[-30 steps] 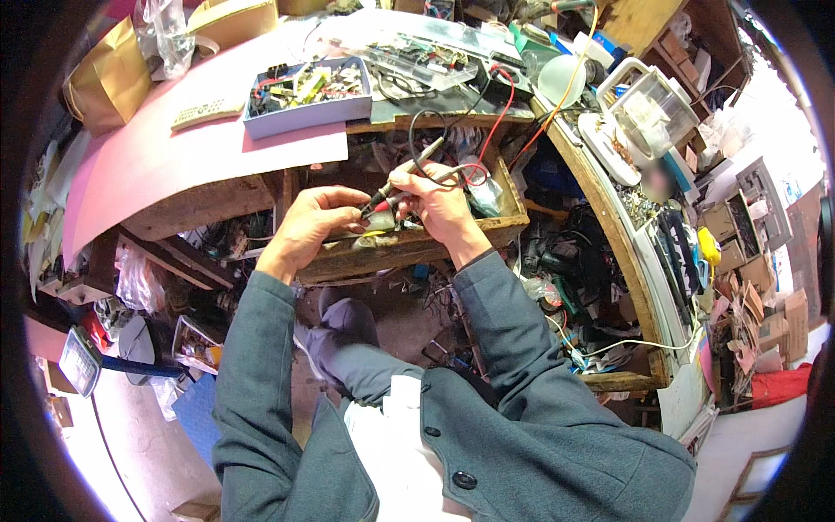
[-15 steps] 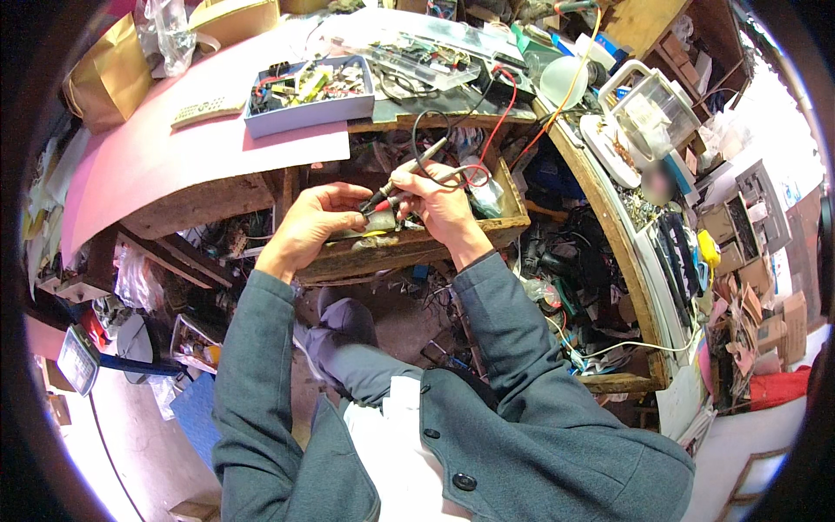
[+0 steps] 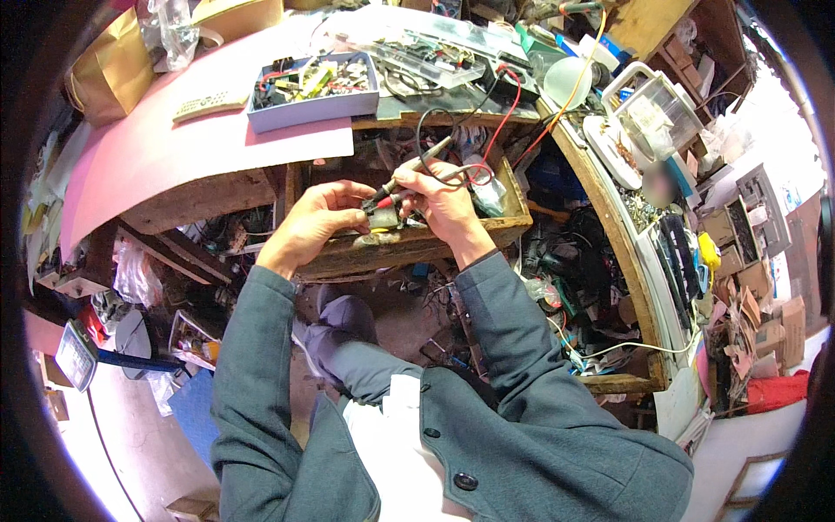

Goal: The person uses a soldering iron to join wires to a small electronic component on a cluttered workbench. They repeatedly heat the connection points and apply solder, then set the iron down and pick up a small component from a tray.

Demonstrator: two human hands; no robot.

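Note:
In my right hand [image 3: 442, 209] are two test probes, held together like a pair of chopsticks. The black probe [image 3: 437, 151] slants up past my fingers, and the red probe [image 3: 388, 202] lies lower. Their tips meet close to the fingertips of my left hand [image 3: 315, 224]. My left thumb and fingers are pinched round a small dark part, too small to name and partly hidden by the fingers. Black and red leads [image 3: 496, 130] loop from the probes to the bench. Both hands are above an open wooden drawer [image 3: 500, 230].
A blue-grey box [image 3: 315, 115] of small parts stands on the pink-covered bench [image 3: 165, 157], beside a beige remote control [image 3: 211, 106]. Clear plastic trays [image 3: 435, 65] lie behind. At right, a wooden-edged bench section [image 3: 628, 278] surrounds cluttered cables. A magnifier-like panel [image 3: 76, 355] stands at left.

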